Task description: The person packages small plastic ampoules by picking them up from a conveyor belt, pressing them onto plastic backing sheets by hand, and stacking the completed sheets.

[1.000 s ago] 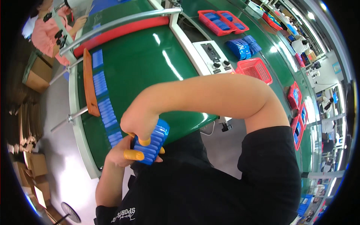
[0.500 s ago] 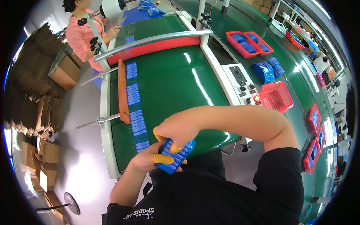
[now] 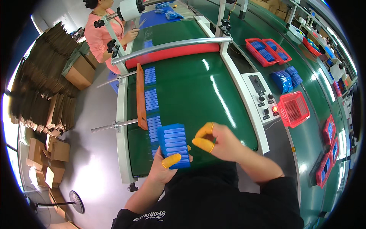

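Observation:
My left hand (image 3: 163,170) grips a ribbed blue pack (image 3: 174,142) by its lower end, with a thumb in a yellow finger cot across its front. The pack is tilted up over the near end of the green conveyor belt (image 3: 194,87). To its right, my right hand (image 3: 227,144) is apart from the pack, its yellow-covered thumb and forefinger spread with nothing between them. A row of similar blue packs (image 3: 151,100) lies along an orange-brown guide bar (image 3: 141,101) on the belt. The held pack hides part of the row's near end.
A red roller (image 3: 175,55) and metal bar (image 3: 171,47) cross the belt. At the right stand a control box (image 3: 261,95), a red basket (image 3: 294,108), red trays (image 3: 263,61) and stacked blue packs (image 3: 282,82). A person in pink (image 3: 101,36) stands far left, near cardboard stacks (image 3: 42,76).
My right hand has come off the blue pack and moved right. My left hand has turned the pack more upright and lifted it. The whole view has shifted somewhat.

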The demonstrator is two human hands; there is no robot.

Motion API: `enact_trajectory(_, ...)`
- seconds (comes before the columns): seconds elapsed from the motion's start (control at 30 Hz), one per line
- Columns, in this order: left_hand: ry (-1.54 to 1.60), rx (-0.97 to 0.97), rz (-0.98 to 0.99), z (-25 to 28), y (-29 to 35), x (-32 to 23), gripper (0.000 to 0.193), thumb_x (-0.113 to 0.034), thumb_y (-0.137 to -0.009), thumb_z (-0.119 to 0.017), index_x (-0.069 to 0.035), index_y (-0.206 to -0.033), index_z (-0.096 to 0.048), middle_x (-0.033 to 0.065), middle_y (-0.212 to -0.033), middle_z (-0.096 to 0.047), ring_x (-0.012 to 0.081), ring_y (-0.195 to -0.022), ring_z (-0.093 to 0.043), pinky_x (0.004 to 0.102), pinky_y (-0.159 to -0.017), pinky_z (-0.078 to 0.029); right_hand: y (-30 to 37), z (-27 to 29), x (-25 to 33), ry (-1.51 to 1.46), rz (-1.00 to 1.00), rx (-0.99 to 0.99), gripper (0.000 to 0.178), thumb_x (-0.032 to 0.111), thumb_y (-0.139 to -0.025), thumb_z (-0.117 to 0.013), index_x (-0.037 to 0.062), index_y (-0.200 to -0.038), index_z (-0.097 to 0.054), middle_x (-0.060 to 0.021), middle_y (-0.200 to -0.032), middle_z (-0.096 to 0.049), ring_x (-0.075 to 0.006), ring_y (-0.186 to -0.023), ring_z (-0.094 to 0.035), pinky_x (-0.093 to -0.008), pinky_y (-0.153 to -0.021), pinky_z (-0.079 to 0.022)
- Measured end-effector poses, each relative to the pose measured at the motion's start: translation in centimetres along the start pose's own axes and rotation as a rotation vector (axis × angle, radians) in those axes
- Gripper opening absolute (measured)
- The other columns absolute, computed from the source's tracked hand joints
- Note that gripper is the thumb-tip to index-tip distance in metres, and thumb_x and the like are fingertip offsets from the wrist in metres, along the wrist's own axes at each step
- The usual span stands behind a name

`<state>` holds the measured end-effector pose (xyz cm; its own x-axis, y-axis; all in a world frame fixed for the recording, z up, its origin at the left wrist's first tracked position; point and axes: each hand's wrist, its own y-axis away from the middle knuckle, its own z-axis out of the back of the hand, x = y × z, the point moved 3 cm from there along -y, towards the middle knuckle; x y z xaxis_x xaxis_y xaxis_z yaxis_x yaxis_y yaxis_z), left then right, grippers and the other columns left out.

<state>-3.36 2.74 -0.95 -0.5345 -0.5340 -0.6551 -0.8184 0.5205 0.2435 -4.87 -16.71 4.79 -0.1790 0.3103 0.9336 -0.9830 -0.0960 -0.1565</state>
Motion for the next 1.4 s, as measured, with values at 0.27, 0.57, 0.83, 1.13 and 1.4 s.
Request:
enact_trajectory(0.27,-0.048,0.081,0.017,-1.2,0.1,2.0,0.062,-0.004,-0.078,-0.074,-0.007,-0.130,-0.040,0.0092,-0.119,-0.055,0.0228,-0.109,-0.058,0.0415,-0.092,-0.051,2.7,-3.2,-2.1,-0.420,-0.268,-0.045,0.025,0.017,-0.088,-0.068,0.0012,-0.079,-0.051,-0.0030,-0.066,-0.057,-0.0071,-0.059,-0.056,-0.0228,-0.053,-0.045)
enact_trajectory(0.57,-0.035,0.197,0.006,-1.3,0.0,2.1,0.065,-0.009,-0.080,-0.073,-0.006,-0.134,-0.036,0.0104,-0.124,-0.052,0.0226,-0.114,-0.055,0.0413,-0.095,-0.048,3.2,-3.0,-2.6,-0.364,-0.258,-0.093,0.022,0.013,-0.086,-0.070,0.0022,-0.080,-0.052,-0.0001,-0.065,-0.053,-0.0052,-0.059,-0.051,-0.0209,-0.053,-0.040)
enact_trajectory(0.83,-0.101,0.084,-0.027,-0.6,-0.3,2.4,0.063,-0.005,-0.080,-0.071,-0.006,-0.133,-0.037,0.0118,-0.123,-0.054,0.0244,-0.112,-0.056,0.0405,-0.095,-0.048,3.3,-3.4,-3.0,-0.406,-0.232,-0.117,0.020,0.011,-0.085,-0.071,0.0037,-0.086,-0.052,0.0025,-0.070,-0.052,-0.0025,-0.061,-0.046,-0.0190,-0.054,-0.038)
enact_trajectory(1.13,-0.007,0.108,-0.030,-1.0,-0.1,2.1,0.063,-0.003,-0.080,-0.070,-0.005,-0.133,-0.036,0.0119,-0.124,-0.054,0.0252,-0.115,-0.055,0.0433,-0.098,-0.046,3.2,-3.6,-4.0,-0.573,-0.308,-0.130,0.016,0.008,-0.084,-0.071,0.0034,-0.086,-0.055,0.0014,-0.072,-0.056,-0.0032,-0.063,-0.050,-0.0195,-0.055,-0.040)
enact_trajectory(1.4,0.107,0.030,-0.025,-0.1,0.0,2.1,0.057,0.001,-0.082,-0.066,-0.005,-0.132,-0.038,0.0129,-0.125,-0.054,0.0270,-0.114,-0.055,0.0455,-0.097,-0.046,3.0,-4.2,-2.9,-0.469,-0.334,-0.236,0.016,0.009,-0.085,-0.070,0.0023,-0.094,-0.059,0.0006,-0.074,-0.059,-0.0035,-0.062,-0.050,-0.0193,-0.055,-0.040)
